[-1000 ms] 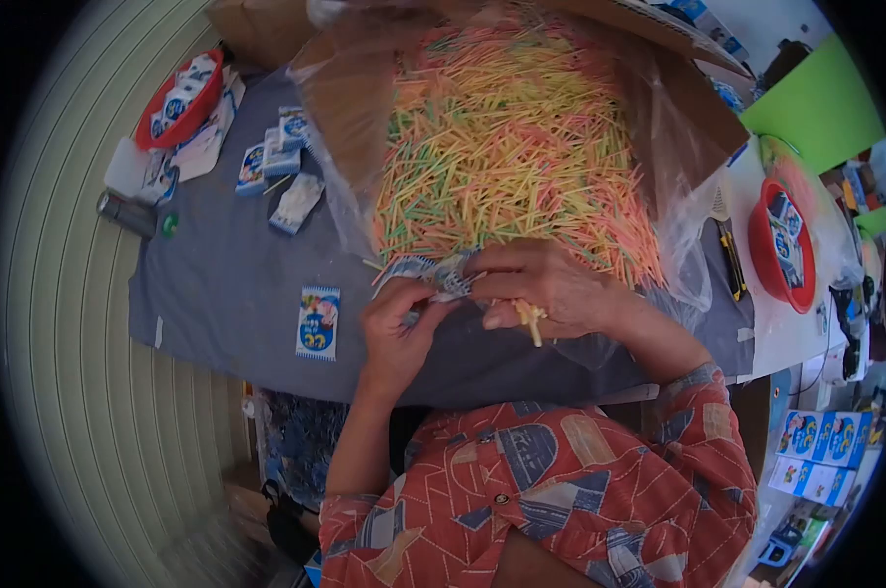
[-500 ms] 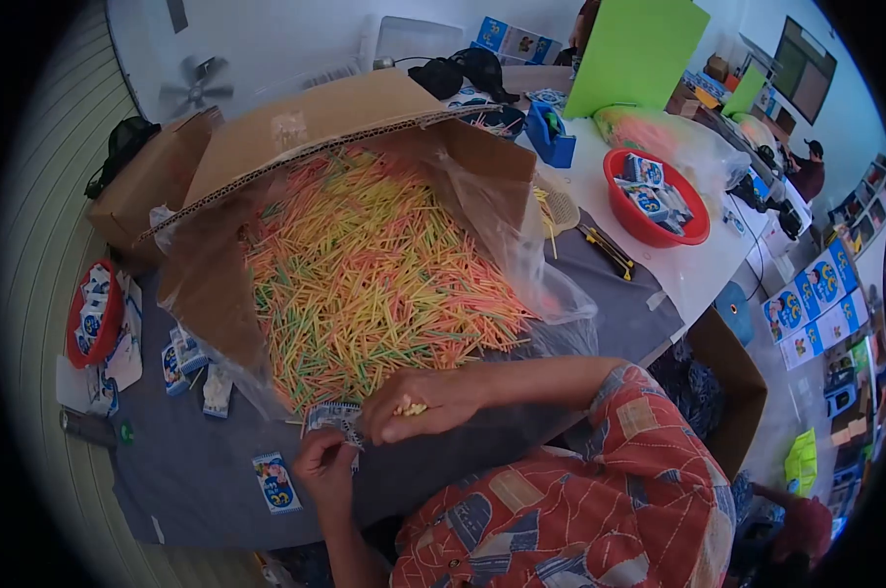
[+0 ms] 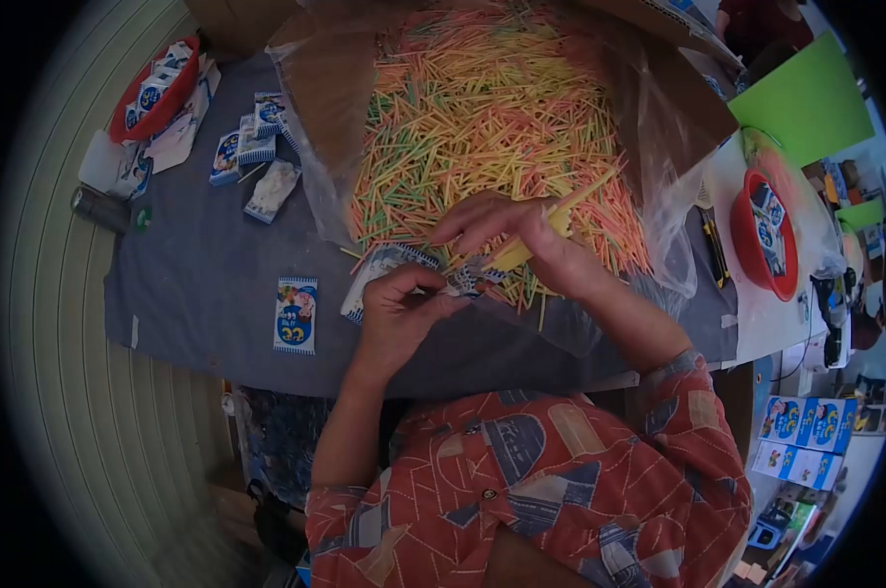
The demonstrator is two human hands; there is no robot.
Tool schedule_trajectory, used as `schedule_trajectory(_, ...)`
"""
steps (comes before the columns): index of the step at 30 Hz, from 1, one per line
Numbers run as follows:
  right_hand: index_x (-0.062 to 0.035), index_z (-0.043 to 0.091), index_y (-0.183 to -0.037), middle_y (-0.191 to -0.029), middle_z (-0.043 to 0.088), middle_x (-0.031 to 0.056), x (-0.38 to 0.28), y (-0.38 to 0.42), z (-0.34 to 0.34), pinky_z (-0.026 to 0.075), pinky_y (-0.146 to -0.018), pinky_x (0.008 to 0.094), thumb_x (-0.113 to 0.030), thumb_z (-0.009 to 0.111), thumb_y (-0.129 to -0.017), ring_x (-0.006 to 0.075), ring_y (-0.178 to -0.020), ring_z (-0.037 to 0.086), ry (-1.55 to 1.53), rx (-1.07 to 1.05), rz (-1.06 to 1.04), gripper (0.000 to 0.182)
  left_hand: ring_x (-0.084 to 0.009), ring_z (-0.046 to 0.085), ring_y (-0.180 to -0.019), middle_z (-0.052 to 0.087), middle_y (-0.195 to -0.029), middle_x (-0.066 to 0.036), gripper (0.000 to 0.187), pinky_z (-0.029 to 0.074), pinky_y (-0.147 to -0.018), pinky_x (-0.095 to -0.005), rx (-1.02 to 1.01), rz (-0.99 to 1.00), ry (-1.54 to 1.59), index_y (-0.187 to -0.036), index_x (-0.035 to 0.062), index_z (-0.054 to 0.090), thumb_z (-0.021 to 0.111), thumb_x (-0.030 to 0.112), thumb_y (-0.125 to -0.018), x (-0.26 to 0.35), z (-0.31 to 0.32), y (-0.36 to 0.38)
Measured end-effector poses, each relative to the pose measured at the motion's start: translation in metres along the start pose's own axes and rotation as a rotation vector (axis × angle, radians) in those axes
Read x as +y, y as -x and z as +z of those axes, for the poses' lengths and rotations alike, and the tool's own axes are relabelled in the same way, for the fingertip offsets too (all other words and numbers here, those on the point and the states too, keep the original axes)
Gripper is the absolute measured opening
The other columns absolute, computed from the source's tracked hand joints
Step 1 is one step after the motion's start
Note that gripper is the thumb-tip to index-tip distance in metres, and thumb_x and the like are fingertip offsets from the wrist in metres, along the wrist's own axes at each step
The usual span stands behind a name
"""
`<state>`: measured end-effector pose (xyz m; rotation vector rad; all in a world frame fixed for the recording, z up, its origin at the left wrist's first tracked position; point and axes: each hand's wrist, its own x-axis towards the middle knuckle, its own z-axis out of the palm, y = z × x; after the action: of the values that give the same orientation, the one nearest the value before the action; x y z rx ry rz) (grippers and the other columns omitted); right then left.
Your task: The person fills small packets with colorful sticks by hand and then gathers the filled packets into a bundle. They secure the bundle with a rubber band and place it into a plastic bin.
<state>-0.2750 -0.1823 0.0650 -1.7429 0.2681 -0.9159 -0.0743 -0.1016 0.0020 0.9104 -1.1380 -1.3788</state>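
Observation:
My left hand (image 3: 399,309) pinches a small blue-and-white packet (image 3: 389,267) by its crumpled end at the table's near side. Close to that end, my right hand (image 3: 531,240) holds a bundle of thin yellow sticks (image 3: 508,257) against the palm, under the thumb. Whether any stick is inside the packet cannot be made out. Just beyond both hands, a heap of pink, yellow and green sticks (image 3: 492,118) fills a plastic-lined cardboard box (image 3: 327,118) lying open toward me. To the left, another packet (image 3: 296,315) lies flat on the dark cloth (image 3: 208,304).
Several packets (image 3: 256,140) lie left of the box, near a red basket (image 3: 190,67) of packets and a dark cylinder (image 3: 100,207). On the right are a yellow-black cutter (image 3: 714,245) and another red basket (image 3: 792,276) with packets. A person (image 3: 768,24) is at the back.
My view has tilted down and shifted left. The right hand has turned, its fingers lifting away from the fist, so the yellow sticks now show lengthwise. The left hand still pinches a packet.

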Motion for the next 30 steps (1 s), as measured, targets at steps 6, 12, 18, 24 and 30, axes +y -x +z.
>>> schedule_trajectory(6, -0.0016, 0.071, -0.107, -0.117, 0.067, 0.0173, -0.004, 0.0, 0.003, 0.042, -0.105, 0.0442, -0.051, 0.036, -0.105, 0.0294, -0.116, 0.06, 0.087, 0.019, 0.071, 0.061, -0.01, 0.065, -0.077, 0.066, -0.087, -0.003, 0.017, 0.055, -0.069, -0.0231, -0.018, 0.012, 0.016, -0.089, -0.0023, 0.066, 0.078, -0.009, -0.078, 0.003, 0.007, -0.004)
schedule_trajectory(12, 0.0013, 0.07, -0.103, -0.107, 0.07, 0.0133, -0.006, 0.0, 0.002, 0.05, -0.095, 0.0386, -0.045, 0.044, -0.105, 0.024, -0.107, 0.064, 0.014, 0.043, 0.172, 0.054, -0.011, 0.064, -0.092, 0.067, -0.099, -0.005, 0.025, 0.055, -0.078, -0.0251, -0.048, 0.257, -0.261, -0.099, -0.004, 0.066, 0.075, -0.013, -0.077, -0.006, 0.008, -0.009)
schedule_trajectory(18, 0.0018, 0.07, -0.102, -0.096, 0.07, 0.0063, -0.004, -0.01, 0.0, 0.052, -0.084, 0.0312, -0.033, 0.059, -0.1, 0.0129, -0.09, 0.063, -0.068, 0.049, 0.225, 0.036, -0.0098, 0.064, -0.088, 0.069, -0.103, -0.003, 0.031, 0.053, -0.08, -0.0253, -0.014, 0.181, 0.033, -0.114, -0.0043, 0.066, 0.07, -0.01, -0.084, 0.006, 0.034, -0.022)
schedule_trajectory(24, 0.0007, 0.069, -0.115, -0.113, 0.068, 0.0083, -0.017, -0.02, -0.008, 0.049, -0.095, 0.032, -0.028, 0.062, -0.1, 0.0159, -0.108, 0.062, 0.086, -0.01, 0.201, 0.034, -0.0079, 0.064, -0.086, 0.07, -0.101, -0.003, 0.021, 0.051, -0.078, -0.0229, -0.004, 0.076, 0.068, -0.113, -0.0025, 0.068, 0.067, -0.002, -0.092, -0.002, 0.029, -0.032)
schedule_trajectory(30, 0.0019, 0.065, -0.121, -0.113, 0.068, 0.01, 0.0, -0.015, -0.015, 0.048, -0.093, 0.0339, -0.039, 0.043, -0.107, 0.0174, -0.106, 0.062, -0.092, 0.063, 0.35, 0.049, -0.0079, 0.064, -0.084, 0.07, -0.1, -0.004, 0.018, 0.051, -0.076, -0.0236, 0.016, 0.032, 0.146, -0.112, -0.0018, 0.067, 0.064, 0.004, -0.096, 0.0, 0.032, -0.03)
